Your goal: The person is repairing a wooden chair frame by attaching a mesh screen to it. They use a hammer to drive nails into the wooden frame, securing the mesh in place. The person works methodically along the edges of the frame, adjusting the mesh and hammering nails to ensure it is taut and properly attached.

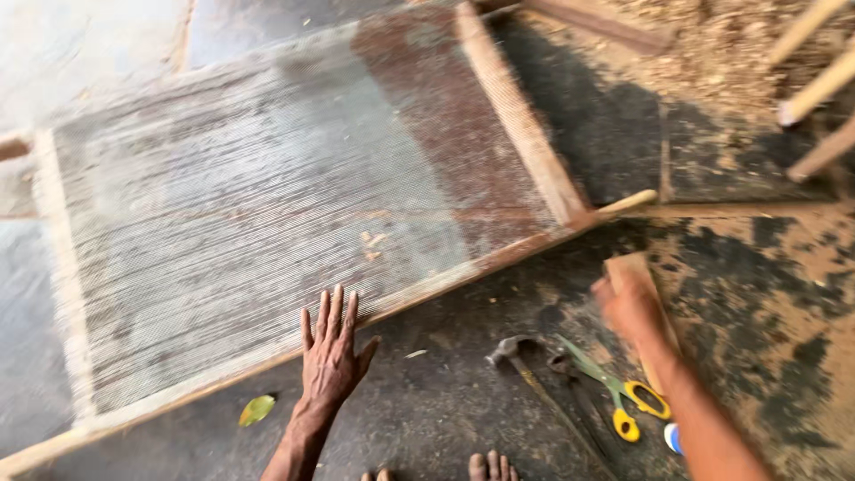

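Head view: big wooden frame (525,134) with wire mesh (249,223) lying flat on the dark floor (445,419), tilted across the shot. Left hand (331,352) flat, fingers spread and released, fingertips touching the frame's near edge. Right hand (631,307) blurred, clenched on a small wood block (634,267), well apart from the frame's corner. Hammer (517,356) and yellow-handled scissors (614,392) on the floor between the hands, pliers (570,379) just beside. Yellow leaf (256,410) near the left wrist. Toes (488,466) at bottom edge. Sawdust (721,44) top right.
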